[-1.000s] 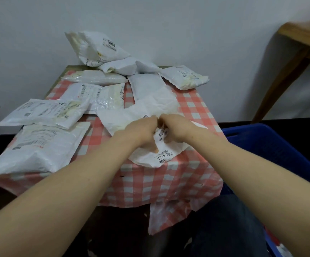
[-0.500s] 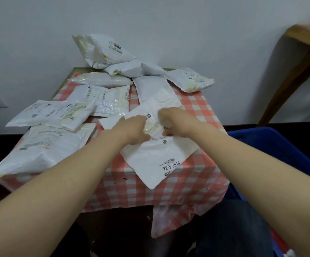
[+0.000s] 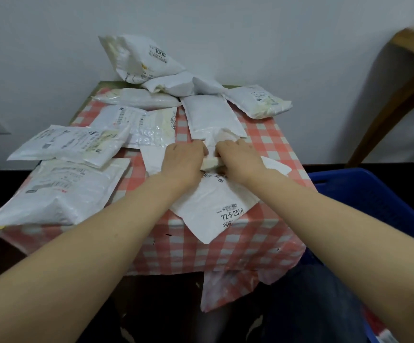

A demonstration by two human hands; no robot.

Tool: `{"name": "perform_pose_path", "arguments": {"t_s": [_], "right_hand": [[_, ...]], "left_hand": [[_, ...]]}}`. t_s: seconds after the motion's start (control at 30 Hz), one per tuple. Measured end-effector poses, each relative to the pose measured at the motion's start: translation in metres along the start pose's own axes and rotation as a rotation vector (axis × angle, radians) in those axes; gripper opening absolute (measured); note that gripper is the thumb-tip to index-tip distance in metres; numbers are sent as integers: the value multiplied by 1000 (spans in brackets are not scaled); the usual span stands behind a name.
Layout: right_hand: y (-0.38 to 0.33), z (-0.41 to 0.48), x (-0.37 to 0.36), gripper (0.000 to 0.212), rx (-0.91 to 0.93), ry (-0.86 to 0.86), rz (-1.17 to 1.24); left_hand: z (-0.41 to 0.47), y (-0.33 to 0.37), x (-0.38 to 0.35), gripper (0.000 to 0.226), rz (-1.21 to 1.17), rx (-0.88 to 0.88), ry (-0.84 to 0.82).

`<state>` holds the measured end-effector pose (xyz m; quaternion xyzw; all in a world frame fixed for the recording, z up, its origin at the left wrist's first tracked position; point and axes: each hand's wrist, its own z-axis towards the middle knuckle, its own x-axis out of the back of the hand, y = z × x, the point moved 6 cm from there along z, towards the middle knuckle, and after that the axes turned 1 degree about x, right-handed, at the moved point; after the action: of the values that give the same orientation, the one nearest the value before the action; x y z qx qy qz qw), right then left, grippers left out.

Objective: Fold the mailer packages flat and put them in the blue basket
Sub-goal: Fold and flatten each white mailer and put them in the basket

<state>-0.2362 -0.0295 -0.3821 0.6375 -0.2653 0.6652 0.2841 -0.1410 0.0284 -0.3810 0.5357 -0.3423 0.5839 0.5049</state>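
Observation:
A white mailer [image 3: 209, 211] printed 72-5-2516 lies spread at the table's near edge, one corner hanging over it. My left hand [image 3: 182, 161] and my right hand [image 3: 238, 160] rest side by side on its far part, both gripping a rolled-up fold of it between them. The blue basket [image 3: 379, 201] stands low to the right of the table. Several other white mailers lie on the table: a large one [image 3: 59, 194] at the near left, a labelled one [image 3: 72, 144] behind it, a plain one [image 3: 211, 117] just beyond my hands.
The small table carries a red-and-white checked cloth [image 3: 225, 251]. More puffy mailers [image 3: 141, 58] are piled against the white wall at the back. A wooden table leg [image 3: 394, 105] slants at the far right. My dark trouser leg [image 3: 307, 305] shows below.
The mailer was bunched up in my hands; it has been spread out flat toward me, and both hands have moved to its far part and gathered a fold there.

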Motion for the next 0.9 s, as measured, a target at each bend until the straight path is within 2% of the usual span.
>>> {"name": "perform_pose_path", "arguments": {"t_s": [0.1,0.13,0.2,0.27,0.33,0.43,0.5,0.6,0.77,0.87,0.9], "right_hand": [[2,-13,9,45,-11,154,15],[-1,-16,12,45,36,203,29],[-1,-23,14,43,126,176,146],[-7,-24,2,46,171,-59,214],[-12,-21,-8,46,177,-200,182],[-16,-15,-6,45,130,-225,198],[-18,-13,-2,53,99,-230,214],[-21,-16,-5,48,69,-268,236],[-19,-24,5,50,68,-300,164],[-14,-17,25,26,61,-167,399],[-15,-14,26,24,77,-132,403]], "left_hand": [[-18,1,25,50,79,-98,316],[-26,0,29,45,87,-134,331],[-31,-1,14,50,67,-181,99],[-31,-8,-8,75,70,-192,-171],[-29,-12,-17,90,15,-204,-273],[-25,-12,-15,77,-58,-153,-288],[-23,-11,-10,66,-83,-90,-247],[-26,-11,-9,57,-71,-43,-239],[-35,-10,6,63,-212,-59,-220],[-33,-22,25,56,-237,-6,-139],[-32,-26,26,53,-190,18,-150]]}}
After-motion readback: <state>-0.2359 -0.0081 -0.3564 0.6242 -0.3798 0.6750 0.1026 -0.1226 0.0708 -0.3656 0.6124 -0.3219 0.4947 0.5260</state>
